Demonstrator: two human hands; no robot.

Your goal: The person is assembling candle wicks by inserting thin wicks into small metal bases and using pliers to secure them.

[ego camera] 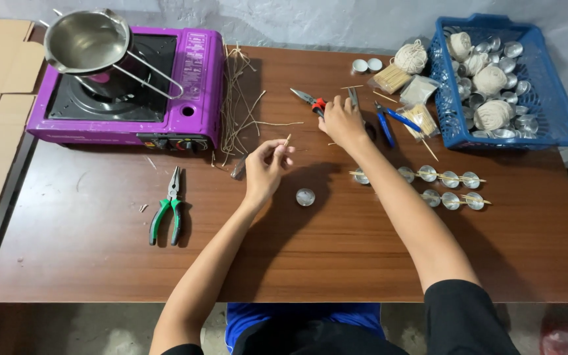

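My left hand (265, 167) hovers over the brown table (100, 263) and pinches a short pale wick piece (287, 140) between thumb and fingers. A small round metal cup (305, 196) lies just right of that hand. My right hand (340, 122) reaches farther back and rests on the red-handled pliers (310, 100), beside grey tweezers (354, 98). Whether its fingers grip the pliers is unclear.
A purple portable stove (126, 92) with a steel pot (90, 43) stands back left, loose wick strands (238, 105) beside it. Green-handled pliers (168, 210) lie front left. Blue cutters (389, 121), rows of metal cups with sticks (448, 187) and a blue basket (560, 125) sit right.
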